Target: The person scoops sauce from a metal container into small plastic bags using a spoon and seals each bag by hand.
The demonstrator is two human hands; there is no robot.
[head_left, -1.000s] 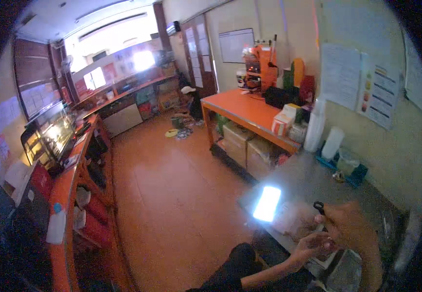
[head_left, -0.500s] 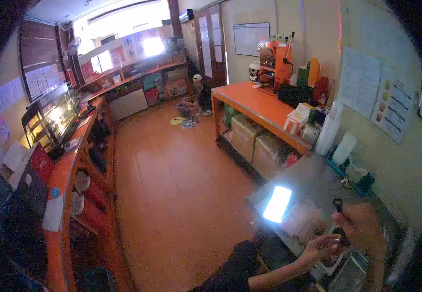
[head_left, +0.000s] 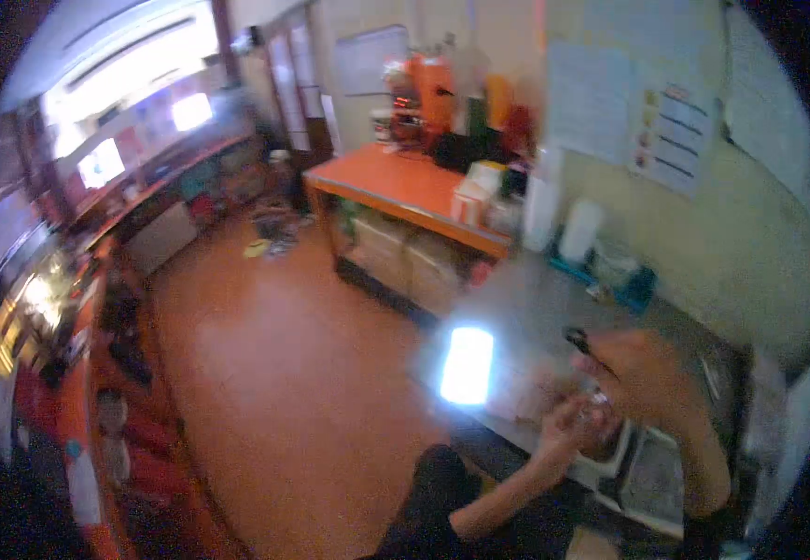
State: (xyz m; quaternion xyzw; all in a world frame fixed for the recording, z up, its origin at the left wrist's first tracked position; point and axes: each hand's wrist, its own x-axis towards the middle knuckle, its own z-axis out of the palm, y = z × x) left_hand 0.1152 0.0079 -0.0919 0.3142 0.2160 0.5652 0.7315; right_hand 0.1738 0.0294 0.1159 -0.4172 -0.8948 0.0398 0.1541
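Over the grey metal counter, my right hand is closed round a black-handled tool with a ringed end; its working end is blurred. Just below it, my left hand has its fingers pinched together close to the tool. Something small and shiny shows at those fingertips, too smeared to name. Under the hands sits a white-rimmed container with reddish contents, partly hidden. Beside it lies a clear-looking tray. A pale plastic bag lies left of my hands.
A brightly glowing screen lies at the counter's left edge. Behind stand white cup stacks and a teal rack. An orange table holds an orange machine. A person is low near the far door.
The view has swung right, so the room has shifted left and blurred. Both my hands stay close together over the container, the right still holding the black-handled tool.
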